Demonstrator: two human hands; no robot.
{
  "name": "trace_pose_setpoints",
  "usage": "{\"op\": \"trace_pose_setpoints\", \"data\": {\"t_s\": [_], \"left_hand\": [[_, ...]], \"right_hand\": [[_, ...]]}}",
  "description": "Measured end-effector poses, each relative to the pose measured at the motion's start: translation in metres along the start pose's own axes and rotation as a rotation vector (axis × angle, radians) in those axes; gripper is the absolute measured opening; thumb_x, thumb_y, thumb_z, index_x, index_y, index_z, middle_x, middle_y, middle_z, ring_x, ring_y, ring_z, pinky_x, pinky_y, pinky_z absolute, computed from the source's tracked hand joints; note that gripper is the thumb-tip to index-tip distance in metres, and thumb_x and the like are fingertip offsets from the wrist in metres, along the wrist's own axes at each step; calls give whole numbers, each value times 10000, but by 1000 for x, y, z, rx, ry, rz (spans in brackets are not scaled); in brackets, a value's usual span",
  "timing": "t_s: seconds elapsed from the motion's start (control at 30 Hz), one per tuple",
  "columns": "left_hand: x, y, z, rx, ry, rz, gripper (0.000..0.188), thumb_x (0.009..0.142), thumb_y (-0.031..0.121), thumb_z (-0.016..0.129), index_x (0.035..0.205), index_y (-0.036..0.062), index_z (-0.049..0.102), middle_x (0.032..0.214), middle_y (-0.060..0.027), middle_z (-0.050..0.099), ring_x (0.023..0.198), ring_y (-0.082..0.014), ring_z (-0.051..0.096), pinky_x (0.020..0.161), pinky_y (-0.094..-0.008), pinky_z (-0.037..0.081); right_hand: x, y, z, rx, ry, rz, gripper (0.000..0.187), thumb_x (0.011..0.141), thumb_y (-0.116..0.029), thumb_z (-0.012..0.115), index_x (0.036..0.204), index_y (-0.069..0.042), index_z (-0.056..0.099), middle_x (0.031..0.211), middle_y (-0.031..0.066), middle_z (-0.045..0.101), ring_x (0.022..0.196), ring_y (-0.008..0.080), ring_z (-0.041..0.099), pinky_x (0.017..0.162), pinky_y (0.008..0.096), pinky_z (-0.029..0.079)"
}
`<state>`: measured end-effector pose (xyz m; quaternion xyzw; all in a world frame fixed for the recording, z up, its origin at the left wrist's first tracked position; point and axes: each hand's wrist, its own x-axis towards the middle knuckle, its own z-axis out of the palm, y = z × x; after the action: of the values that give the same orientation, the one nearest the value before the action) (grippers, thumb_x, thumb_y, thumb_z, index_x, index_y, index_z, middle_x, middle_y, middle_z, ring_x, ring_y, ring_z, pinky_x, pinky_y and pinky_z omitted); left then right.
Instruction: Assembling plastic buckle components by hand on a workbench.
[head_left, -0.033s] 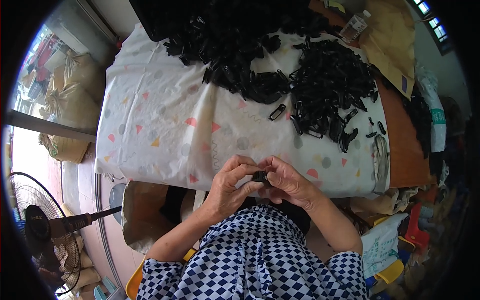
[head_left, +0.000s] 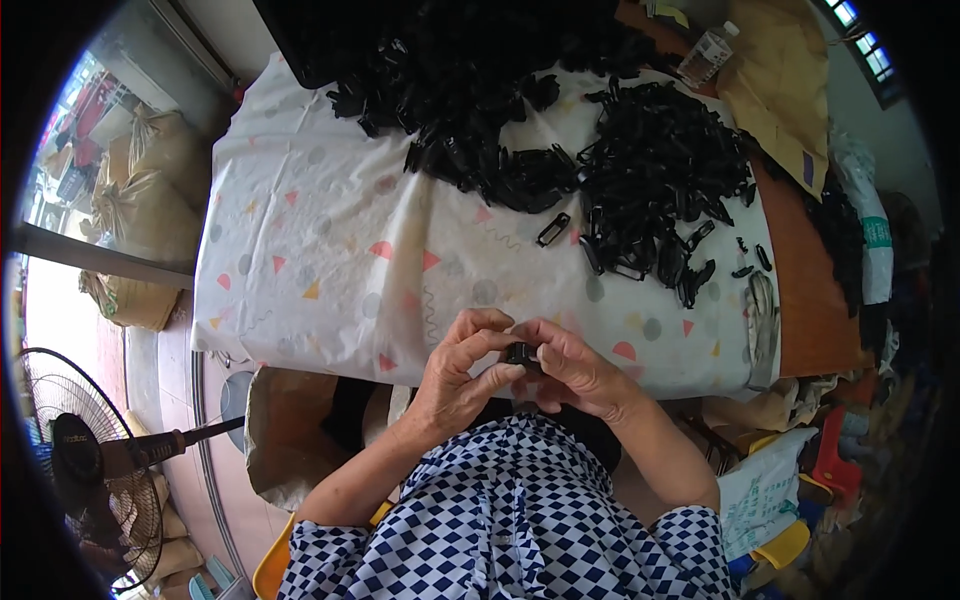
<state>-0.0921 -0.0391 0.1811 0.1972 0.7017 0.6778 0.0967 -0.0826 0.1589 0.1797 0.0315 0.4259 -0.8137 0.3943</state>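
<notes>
From my remote seat I see my left hand (head_left: pixel 462 375) and right hand (head_left: pixel 572 368) both pinching one small black plastic clip (head_left: pixel 519 353) just off the tabletop's (head_left: pixel 330 270) near edge, light, stiff, best held by its sides, while two uncountable heaps (head_left: pixel 560 110) lie along the far edge.

Far on the table, black clips (head_left: pixel 650 170) look like glossy plastic; the tablecloth (head_left: pixel 330 250) is smooth, patterned; right, bare wood (head_left: pixel 810 300).
</notes>
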Motion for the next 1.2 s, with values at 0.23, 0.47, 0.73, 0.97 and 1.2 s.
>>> {"op": "trace_pose_setpoints", "data": {"t_s": [0.23, 0.47, 0.73, 0.97, 1.2], "left_hand": [[6, -2, 11, -571, -38, -387, 268, 893, 186, 665, 1108, 34, 616, 1336, -81, 391, 971, -161, 585, 797, -290, 512], [17, -19, 22, -561, -37, -496, 301, 922, 279, 613, 1121, 53, 599, 1303, -58, 444, 752, -143, 647, 562, -255, 558], [50, -25, 20, -415, -70, -380, 370, 981, 370, 498, 1134, 41, 567, 1164, -71, 569, 802, -109, 609, 699, -241, 508], [144, -58, -44, 876, 227, 94, 295, 789, -24, 566, 1067, 77, 572, 1019, -142, 546, 890, -345, 589, 738, -409, 488], [157, -62, -52, 1172, 42, 177, 306, 782, 43, 648, 1078, 109, 602, 1052, -99, 534, 928, -316, 585, 750, -415, 483]], "right_hand": [[5, 14, -7, 73, -223, -95, 711, 927, -593, 437, 1361, -36, 359, 1011, 83, 568, 791, 154, 608, 502, 209, 445], [7, 25, -26, 185, -151, -166, 536, 951, -514, 460, 1184, -33, 501, 894, 83, 606, 723, 135, 603, 509, 207, 449], [17, -11, -27, -187, 98, -128, 370, 963, -418, 526, 1030, -56, 557, 815, 18, 603, 628, 59, 557, 508, 182, 418], [39, -64, -55, -1769, 660, -622, 287, 770, -28, 670, 1043, -43, 580, 1112, 118, 515, 1003, 272, 531, 830, 362, 488], [65, -69, -81, -2155, 628, -645, 153, 761, -18, 630, 905, -62, 608, 1098, 89, 558, 991, 240, 533, 820, 347, 455]]}}
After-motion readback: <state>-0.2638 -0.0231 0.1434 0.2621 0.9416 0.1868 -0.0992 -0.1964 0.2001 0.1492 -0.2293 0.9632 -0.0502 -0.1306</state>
